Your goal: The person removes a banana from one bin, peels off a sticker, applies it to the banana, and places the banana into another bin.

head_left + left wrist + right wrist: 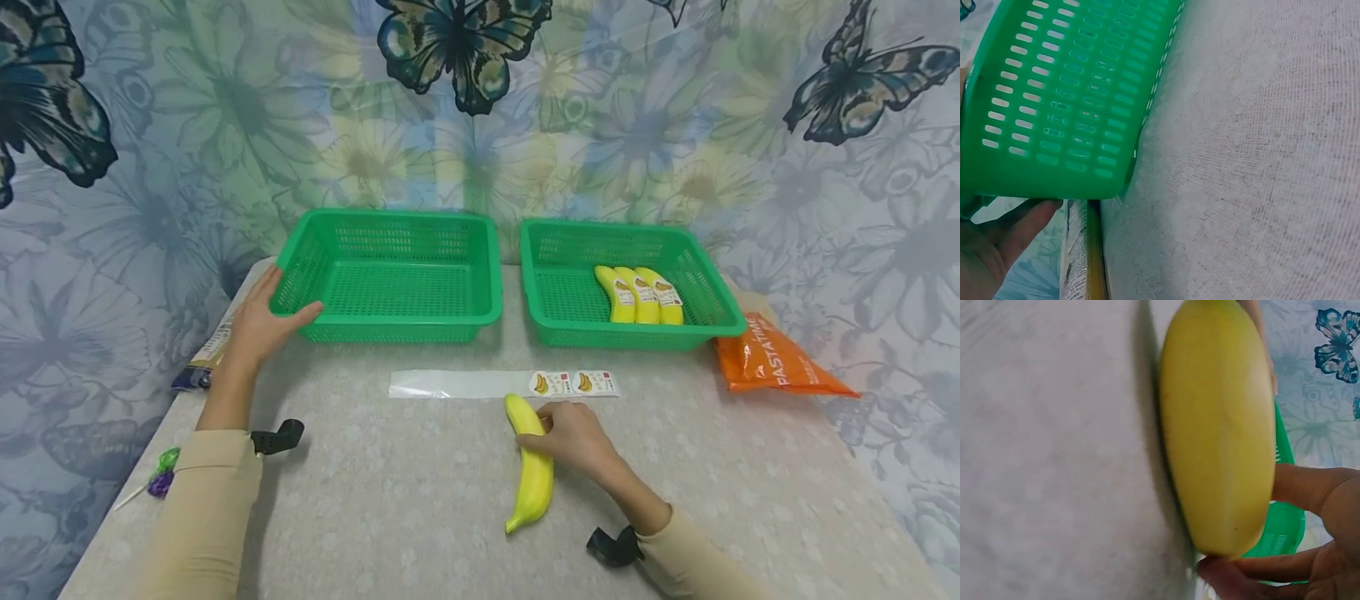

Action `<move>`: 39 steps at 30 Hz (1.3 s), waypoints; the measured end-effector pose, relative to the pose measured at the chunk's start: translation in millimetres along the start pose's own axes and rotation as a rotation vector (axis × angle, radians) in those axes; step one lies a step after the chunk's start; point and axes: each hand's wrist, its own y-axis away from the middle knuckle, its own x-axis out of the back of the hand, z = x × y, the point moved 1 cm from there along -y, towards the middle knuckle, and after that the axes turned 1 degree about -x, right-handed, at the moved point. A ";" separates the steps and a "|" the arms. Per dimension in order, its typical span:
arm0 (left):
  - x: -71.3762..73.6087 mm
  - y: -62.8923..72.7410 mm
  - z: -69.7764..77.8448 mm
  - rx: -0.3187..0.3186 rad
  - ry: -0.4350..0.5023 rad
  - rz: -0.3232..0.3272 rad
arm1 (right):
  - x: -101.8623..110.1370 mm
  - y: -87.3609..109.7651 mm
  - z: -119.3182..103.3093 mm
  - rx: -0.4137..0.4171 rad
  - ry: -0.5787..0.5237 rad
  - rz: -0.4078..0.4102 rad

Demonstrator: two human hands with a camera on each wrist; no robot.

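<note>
In the head view my right hand (573,437) pinches a single yellow banana (536,483) from its right side, thumb across it and fingers at its upper part. The banana lies lengthwise on the table; the right wrist view shows it (1219,425) large, with thumb and fingers (1279,567) at one end. My left hand (262,325) rests at the left end of a green basket (401,329), its fingers extended along the side and its thumb pointing right. Just beyond the banana, a clear strip (457,384) carries two banana stickers (551,383) at its right end.
Three stickered bananas (643,304) lie in a second green basket (637,335) at the right. Beside it is an orange pasta bag (780,358). At the left edge are a lollipop (161,475) and a partly hidden packet (198,371). A butterfly-print cloth (480,158) hangs behind.
</note>
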 end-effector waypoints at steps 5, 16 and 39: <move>3.0 -1.0 2.4 -0.006 -0.019 -0.019 | -0.4 -0.5 -1.1 -0.016 0.017 0.021; -20.0 37.1 56.1 -0.361 -0.410 0.300 | -2.6 -2.2 -1.1 -0.032 0.000 0.040; -182.0 102.6 132.4 -0.659 -0.432 -0.414 | -1.7 -4.6 1.1 -0.037 0.010 0.033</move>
